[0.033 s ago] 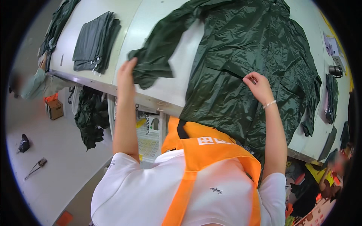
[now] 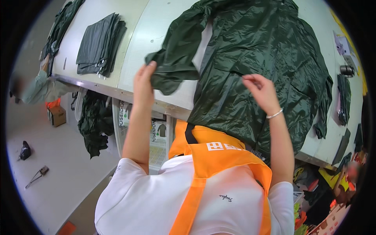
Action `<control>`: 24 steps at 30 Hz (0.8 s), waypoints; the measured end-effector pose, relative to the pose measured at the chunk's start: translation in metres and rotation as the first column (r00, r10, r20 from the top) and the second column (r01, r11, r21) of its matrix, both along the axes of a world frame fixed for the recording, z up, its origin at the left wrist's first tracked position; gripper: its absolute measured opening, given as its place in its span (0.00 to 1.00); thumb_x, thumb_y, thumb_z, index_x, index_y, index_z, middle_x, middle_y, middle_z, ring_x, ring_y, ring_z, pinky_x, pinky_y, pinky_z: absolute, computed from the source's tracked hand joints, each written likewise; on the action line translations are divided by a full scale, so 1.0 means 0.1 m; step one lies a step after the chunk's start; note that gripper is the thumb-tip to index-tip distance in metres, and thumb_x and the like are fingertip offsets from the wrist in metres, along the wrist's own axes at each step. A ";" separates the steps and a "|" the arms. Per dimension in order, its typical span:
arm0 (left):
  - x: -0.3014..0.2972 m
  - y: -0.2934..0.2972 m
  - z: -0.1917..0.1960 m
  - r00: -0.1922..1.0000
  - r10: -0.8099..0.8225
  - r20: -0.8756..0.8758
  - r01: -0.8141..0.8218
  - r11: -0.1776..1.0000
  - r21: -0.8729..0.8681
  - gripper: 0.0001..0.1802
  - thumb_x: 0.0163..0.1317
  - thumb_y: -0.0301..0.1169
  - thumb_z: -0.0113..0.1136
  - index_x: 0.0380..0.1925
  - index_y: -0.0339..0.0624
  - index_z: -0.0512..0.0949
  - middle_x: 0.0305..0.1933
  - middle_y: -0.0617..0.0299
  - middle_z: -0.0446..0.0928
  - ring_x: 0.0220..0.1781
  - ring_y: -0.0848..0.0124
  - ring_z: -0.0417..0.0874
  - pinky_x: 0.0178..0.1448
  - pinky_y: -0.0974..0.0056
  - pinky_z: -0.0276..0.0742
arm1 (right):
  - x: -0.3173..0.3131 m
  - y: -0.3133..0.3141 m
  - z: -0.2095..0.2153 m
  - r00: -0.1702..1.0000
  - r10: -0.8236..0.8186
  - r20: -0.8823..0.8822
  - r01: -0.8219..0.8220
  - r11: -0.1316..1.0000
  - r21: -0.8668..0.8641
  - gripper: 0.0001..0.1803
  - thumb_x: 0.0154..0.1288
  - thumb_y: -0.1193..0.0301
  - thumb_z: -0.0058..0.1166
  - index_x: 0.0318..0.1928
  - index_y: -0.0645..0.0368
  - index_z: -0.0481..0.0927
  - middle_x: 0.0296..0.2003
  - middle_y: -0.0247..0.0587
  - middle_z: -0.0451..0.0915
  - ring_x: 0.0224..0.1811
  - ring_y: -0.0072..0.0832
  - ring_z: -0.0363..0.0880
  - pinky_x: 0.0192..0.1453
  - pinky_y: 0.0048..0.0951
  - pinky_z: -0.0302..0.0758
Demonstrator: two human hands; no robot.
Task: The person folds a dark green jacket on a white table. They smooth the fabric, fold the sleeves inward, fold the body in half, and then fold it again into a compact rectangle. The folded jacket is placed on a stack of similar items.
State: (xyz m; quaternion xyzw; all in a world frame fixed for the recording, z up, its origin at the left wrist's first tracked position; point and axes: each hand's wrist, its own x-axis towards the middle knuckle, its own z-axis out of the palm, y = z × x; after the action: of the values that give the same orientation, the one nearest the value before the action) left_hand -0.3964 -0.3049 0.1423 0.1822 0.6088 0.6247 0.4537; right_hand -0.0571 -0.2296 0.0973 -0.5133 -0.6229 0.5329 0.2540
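A shiny dark green rain jacket [image 2: 266, 51] lies spread over a white table [image 2: 156, 31], its hem hanging over the near edge. My left hand [image 2: 144, 80] grips the end of the jacket's left sleeve [image 2: 172, 66], lifted a little off the table near the front edge. My right hand [image 2: 259, 89], with a thin bracelet on the wrist, pinches the fabric on the jacket's body. I wear a white shirt and an orange vest [image 2: 211, 156].
A stack of folded dark garments [image 2: 100, 43] sits at the table's left. Another dark garment [image 2: 94, 125] hangs below the table edge. A cardboard box [image 2: 57, 115] and a tool [image 2: 37, 176] lie on the floor. Another person [image 2: 37, 84] stands far left.
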 end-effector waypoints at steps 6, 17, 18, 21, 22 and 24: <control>0.78 -0.30 -0.08 0.969 -0.233 -0.077 0.237 0.971 0.044 0.11 0.65 0.33 0.57 0.39 0.35 0.78 0.31 0.69 0.78 0.27 0.83 0.72 0.28 0.76 0.65 | -0.72 -0.55 0.75 0.989 0.015 -0.145 0.039 0.930 0.366 0.33 0.52 0.80 0.63 0.60 0.56 0.71 0.53 0.33 0.74 0.36 0.14 0.72 0.39 0.13 0.71; 1.15 -0.75 -0.14 0.103 0.010 -0.995 0.608 0.791 0.071 0.11 0.45 0.29 0.69 0.23 0.45 0.73 0.28 0.63 0.73 0.32 0.61 0.74 0.36 0.55 0.67 | -0.79 -0.59 0.25 0.978 0.126 -0.163 -0.163 0.958 -0.234 0.13 0.62 0.69 0.60 0.41 0.64 0.75 0.28 0.25 0.74 0.25 0.09 0.65 0.27 0.15 0.63; 1.15 -0.80 -0.20 0.110 -0.032 -0.993 0.639 0.767 0.047 0.10 0.46 0.29 0.69 0.25 0.46 0.75 0.31 0.63 0.74 0.35 0.61 0.75 0.38 0.55 0.68 | -0.74 -0.61 0.25 0.973 0.109 -0.202 -0.169 0.936 -0.310 0.12 0.62 0.70 0.60 0.41 0.62 0.75 0.26 0.24 0.72 0.23 0.09 0.64 0.25 0.15 0.61; 0.97 -0.79 -0.19 0.367 0.058 -0.928 0.534 0.804 0.261 0.11 0.48 0.29 0.67 0.33 0.44 0.78 0.38 0.58 0.77 0.41 0.57 0.77 0.46 0.57 0.71 | -0.46 -0.72 0.32 0.939 0.014 -0.344 -0.192 0.850 -0.491 0.10 0.63 0.71 0.58 0.42 0.57 0.73 0.23 0.21 0.67 0.19 0.09 0.58 0.20 0.16 0.54; 0.88 -0.72 -0.20 0.457 -0.047 -0.888 0.486 0.850 0.205 0.17 0.50 0.29 0.65 0.42 0.42 0.77 0.43 0.52 0.77 0.46 0.53 0.77 0.54 0.58 0.70 | -0.42 -0.73 0.37 0.909 -0.015 -0.416 -0.224 0.825 -0.519 0.10 0.63 0.72 0.57 0.43 0.57 0.72 0.23 0.20 0.66 0.18 0.09 0.57 0.19 0.16 0.53; 0.83 -0.57 -0.31 0.722 -0.367 -0.587 0.528 0.840 0.124 0.25 0.54 0.31 0.65 0.52 0.38 0.73 0.50 0.52 0.76 0.53 0.59 0.76 0.58 0.60 0.70 | -0.37 -0.74 0.36 0.878 0.002 -0.478 -0.293 0.793 -0.535 0.10 0.64 0.73 0.56 0.45 0.54 0.72 0.24 0.20 0.65 0.17 0.08 0.55 0.19 0.16 0.51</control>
State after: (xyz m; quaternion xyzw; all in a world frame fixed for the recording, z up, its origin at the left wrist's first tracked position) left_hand -0.3137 -0.3620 0.1114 0.5566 0.5525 0.4976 0.3706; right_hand -0.0937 -0.3036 0.1330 -0.3759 -0.3873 0.8233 0.1756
